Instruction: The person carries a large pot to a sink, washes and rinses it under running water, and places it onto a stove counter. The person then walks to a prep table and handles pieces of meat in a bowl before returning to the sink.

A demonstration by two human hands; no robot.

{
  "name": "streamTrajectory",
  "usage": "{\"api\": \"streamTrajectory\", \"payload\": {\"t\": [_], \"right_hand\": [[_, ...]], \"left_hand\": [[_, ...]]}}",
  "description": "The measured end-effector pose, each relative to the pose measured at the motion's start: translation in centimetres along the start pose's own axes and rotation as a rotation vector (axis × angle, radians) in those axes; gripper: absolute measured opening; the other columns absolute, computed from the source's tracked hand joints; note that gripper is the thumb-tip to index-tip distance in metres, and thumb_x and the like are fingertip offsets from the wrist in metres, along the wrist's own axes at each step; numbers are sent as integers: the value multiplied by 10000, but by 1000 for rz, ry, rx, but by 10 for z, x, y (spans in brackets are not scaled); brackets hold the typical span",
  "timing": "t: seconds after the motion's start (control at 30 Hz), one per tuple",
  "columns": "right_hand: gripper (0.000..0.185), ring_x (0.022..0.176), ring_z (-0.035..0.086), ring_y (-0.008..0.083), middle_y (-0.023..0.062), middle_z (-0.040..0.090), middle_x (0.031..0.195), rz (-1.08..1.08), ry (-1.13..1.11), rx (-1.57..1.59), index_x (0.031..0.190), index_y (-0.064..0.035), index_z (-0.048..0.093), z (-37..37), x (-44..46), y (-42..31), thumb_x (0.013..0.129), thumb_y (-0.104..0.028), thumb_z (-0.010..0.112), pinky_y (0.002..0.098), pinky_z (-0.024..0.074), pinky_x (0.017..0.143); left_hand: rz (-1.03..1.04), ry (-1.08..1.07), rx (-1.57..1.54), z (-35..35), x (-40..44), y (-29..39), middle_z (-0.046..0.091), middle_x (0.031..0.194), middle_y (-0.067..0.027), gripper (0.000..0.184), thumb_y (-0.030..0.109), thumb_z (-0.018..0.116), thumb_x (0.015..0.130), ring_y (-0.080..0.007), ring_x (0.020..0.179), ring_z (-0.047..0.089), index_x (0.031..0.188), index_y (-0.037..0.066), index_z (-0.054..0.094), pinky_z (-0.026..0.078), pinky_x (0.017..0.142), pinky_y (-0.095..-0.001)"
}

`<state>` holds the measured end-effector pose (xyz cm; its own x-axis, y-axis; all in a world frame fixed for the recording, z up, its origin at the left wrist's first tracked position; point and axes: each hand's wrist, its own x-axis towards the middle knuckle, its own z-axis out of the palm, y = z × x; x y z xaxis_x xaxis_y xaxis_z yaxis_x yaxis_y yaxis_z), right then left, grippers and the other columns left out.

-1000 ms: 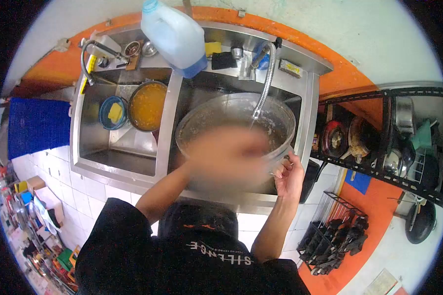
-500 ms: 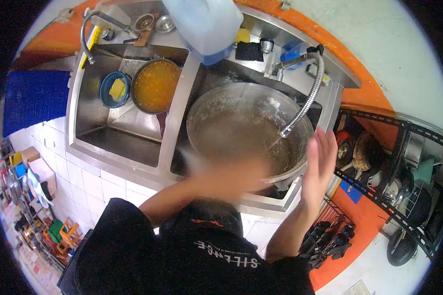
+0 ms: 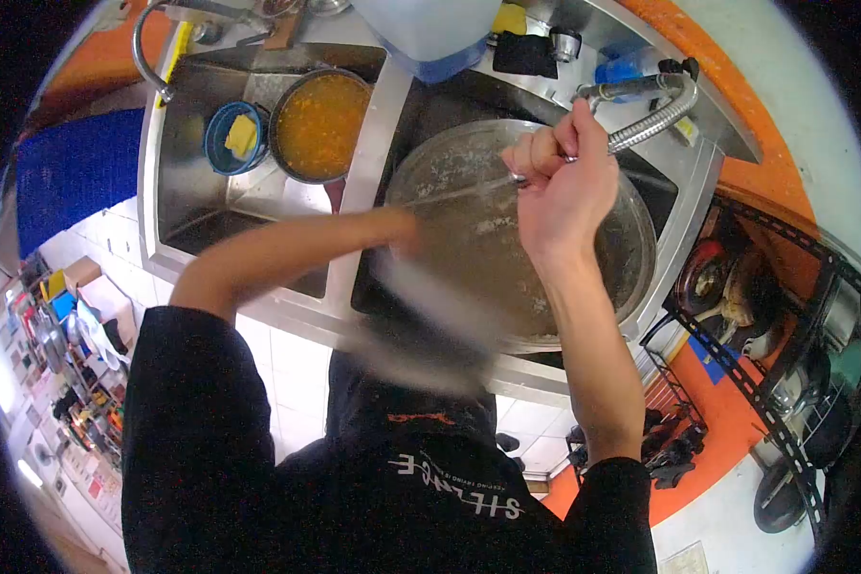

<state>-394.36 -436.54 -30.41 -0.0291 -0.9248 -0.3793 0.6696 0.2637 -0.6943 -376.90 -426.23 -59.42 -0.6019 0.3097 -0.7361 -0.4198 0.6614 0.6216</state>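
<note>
Blurred pale object point(image 3: 437, 302): slanted bodyward from the left hand point(image 3: 404, 231), whose grip could not be told. Large pot point(image 3: 639, 263): sat beneath the right hand point(image 3: 572, 191), which clasped the faucet hose point(image 3: 655, 122), spout point(image 3: 518, 179) pointed toward the left hand.

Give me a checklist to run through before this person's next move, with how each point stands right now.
1. Right hand closed on the corrugated silver metal faucet hose: ok.
2. Water running: ok, a thin stream leaves the hose end towards the left hand.
3. Left hand's grip secure: cannot tell, motion blur hides the fingers.
4. Wide round metal pot within the right basin: ok.
5. Blurred pale shape below the left hand identified: cannot tell.
6. Dark round pan of orange liquid kept apart from the pot: ok, it sits in the left basin.
</note>
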Motion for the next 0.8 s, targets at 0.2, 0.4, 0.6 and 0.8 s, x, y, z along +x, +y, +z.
{"api": "streamTrajectory", "payload": {"t": [0.2,0.4,0.6,0.8], "right_hand": [[458,488,176,116,-30,162,516,-66,51,-126,660,-129,294,-9,-4,0,1027,-373,419,313,205,519],[468,475,200,116,-24,200,515,-201,3,-70,646,-112,310,-10,9,11,1015,-352,471,308,224,501],[476,455,185,112,-18,218,499,-247,-17,-10,634,-114,305,5,23,24,1009,-350,480,308,211,492],[424,492,199,126,-34,177,527,19,112,-87,666,-135,320,8,-9,-6,1007,-340,466,310,252,529]], "left_hand": [[-455,158,480,-35,-13,-35,297,1554,-136,754,397,571,861,-277,1423,300,1503,113,296,218,1154,-501],[-562,639,-47,-43,-9,-37,39,1599,-200,663,289,410,965,-343,1485,12,1488,-49,183,70,1186,-532],[-631,563,-26,-22,-33,19,382,1435,-293,544,182,560,866,-425,1265,467,1328,-88,462,340,1105,-468],[-136,297,-348,-62,-116,99,667,873,-301,353,241,510,859,-475,917,637,789,-47,701,486,898,-522]]}}
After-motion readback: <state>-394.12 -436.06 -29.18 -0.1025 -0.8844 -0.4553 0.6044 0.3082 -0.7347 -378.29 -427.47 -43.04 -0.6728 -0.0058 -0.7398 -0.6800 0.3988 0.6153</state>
